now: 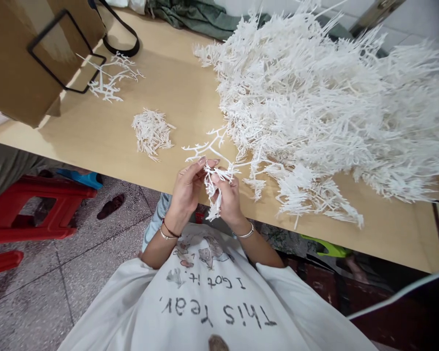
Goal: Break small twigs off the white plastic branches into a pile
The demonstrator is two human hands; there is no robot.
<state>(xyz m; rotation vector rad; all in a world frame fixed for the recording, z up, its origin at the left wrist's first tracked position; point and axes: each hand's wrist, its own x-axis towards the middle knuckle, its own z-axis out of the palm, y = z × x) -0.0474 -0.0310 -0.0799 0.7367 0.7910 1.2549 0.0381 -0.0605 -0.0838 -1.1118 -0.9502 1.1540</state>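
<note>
Just over the table's near edge, both hands meet on a white plastic branch [215, 187] with fine twigs. My left hand [188, 187] pinches its upper end between thumb and fingertips. My right hand [229, 197] is closed around its side, with twigs poking out over the thumb. Some fingertips are hidden behind the twigs. Just beyond the hands lies a barer white branch [208, 145] with thin forked arms. To the left is a small heap of short white pieces [152, 132].
A huge pile of white branches [314, 97] covers the table's right side. At the far left are a cardboard box [18, 53], a black wire frame [68, 51] and some bare stems [111, 78]. A red stool [40, 209] stands on the floor to the left.
</note>
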